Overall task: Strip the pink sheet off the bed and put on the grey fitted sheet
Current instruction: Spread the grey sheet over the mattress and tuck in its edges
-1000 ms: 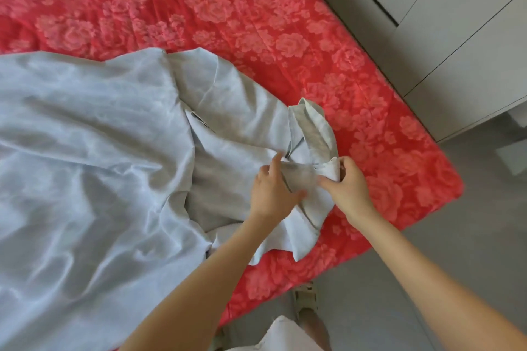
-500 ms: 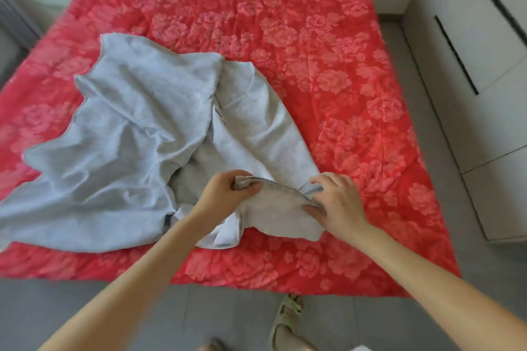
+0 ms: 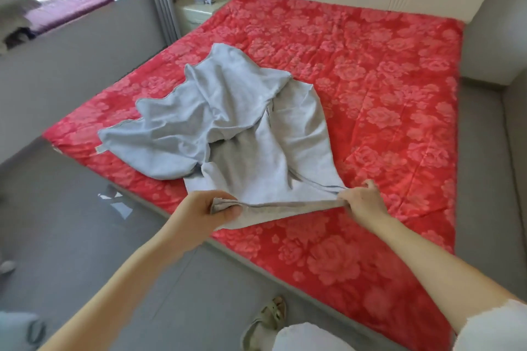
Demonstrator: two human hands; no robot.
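Grey sheet on red rose-patterned bed cover.

Crumpled grey fitted sheet — near edge taut — on red-pink floral sheet.

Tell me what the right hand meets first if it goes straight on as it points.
Probably the grey fitted sheet it grips: the right hand points up-left into that crumpled heap on the pink sheet.

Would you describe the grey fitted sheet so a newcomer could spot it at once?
Find the big red floral bed. Crumpled on its near half lies the grey fitted sheet, gripped by the left hand and right hand. Nothing else on the bed is plain grey.
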